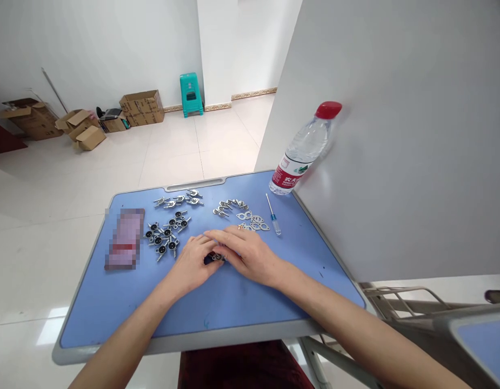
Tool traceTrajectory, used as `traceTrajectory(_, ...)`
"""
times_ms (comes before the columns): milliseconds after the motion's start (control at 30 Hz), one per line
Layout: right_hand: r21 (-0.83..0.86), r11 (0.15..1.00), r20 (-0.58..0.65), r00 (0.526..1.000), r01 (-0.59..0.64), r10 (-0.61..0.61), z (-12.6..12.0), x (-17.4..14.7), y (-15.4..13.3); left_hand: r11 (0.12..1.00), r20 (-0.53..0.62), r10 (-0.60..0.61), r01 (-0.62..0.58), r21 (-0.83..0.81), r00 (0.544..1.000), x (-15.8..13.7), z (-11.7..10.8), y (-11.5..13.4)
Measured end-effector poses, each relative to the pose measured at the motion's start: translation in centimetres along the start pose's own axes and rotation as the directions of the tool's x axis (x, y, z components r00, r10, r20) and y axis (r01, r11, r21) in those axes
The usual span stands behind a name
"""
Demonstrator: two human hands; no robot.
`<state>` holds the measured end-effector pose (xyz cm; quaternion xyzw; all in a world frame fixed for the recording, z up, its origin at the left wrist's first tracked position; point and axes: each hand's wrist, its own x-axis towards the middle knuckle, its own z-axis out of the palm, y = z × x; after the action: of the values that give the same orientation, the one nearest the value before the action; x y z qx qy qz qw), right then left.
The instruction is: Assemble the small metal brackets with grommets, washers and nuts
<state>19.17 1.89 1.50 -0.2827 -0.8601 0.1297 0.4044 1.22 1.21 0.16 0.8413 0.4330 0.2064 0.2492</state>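
Note:
My left hand (pixel 196 263) and my right hand (pixel 252 254) meet near the middle of the blue table (pixel 233 308). Both curl over a small metal part (pixel 217 256), mostly covered by the fingers; my left thumb lies along its near side. Left of my left hand lie several metal fittings with round black centres (pixel 167 232). Behind them sits a row of bare metal brackets (pixel 179 200). Just beyond my right hand are flat metal plates with holes (pixel 257 220) and an arc of small curved metal pieces (pixel 226 205).
A screwdriver with a blue clear handle (pixel 276 224) lies right of the plates. A red-capped water bottle (pixel 300 154) stands at the back right corner by a grey panel (pixel 395 151). A blurred-out purple rectangular object (pixel 126 237) lies at left. Cardboard boxes (pixel 142 108) and a teal stool (pixel 191 94) stand beyond.

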Motion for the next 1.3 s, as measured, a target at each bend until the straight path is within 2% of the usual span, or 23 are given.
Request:
traceTrajectory(167,0.008,1.000,0.045,0.999,-0.020,0.019,-0.3,-0.1,-0.4,0.999,0.008,-0.005,0.005,0.039,1.000,0.0,0.1,-0.2)
traceTrajectory(367,0.037,0.999,0.039,0.999,-0.017,0.016,-0.8,-0.1,-0.2,0.994,0.031,0.017,-0.020,0.103,0.999,0.0,0.0,-0.2)
traceTrajectory(600,-0.009,0.998,-0.060,0.996,-0.063,0.063,0.1,-0.3,0.4,0.994,0.013,0.063,-0.064,0.087,0.998,0.0,-0.1,0.0)
traceTrajectory(700,-0.005,0.997,-0.065,0.995,-0.081,0.081,0.0,-0.2,0.4,0.992,0.008,0.069,-0.070,0.103,0.998,0.0,-0.1,-0.1)
traceTrajectory(867,0.043,0.999,-0.058,0.998,-0.019,0.022,-0.5,0.2,0.1,0.994,-0.005,0.083,-0.083,0.067,0.997,0.0,0.1,-0.4)
traceTrajectory(1100,-0.041,0.999,-0.132,0.991,-0.003,-0.003,0.2,0.0,0.3,0.996,-0.030,0.087,-0.087,0.021,0.996,0.0,0.3,-0.4)
traceTrajectory(1300,0.013,0.999,-0.068,0.997,0.033,-0.032,-0.4,-0.1,0.4,0.996,-0.019,0.082,-0.081,0.041,0.996,0.0,0.3,-0.6)
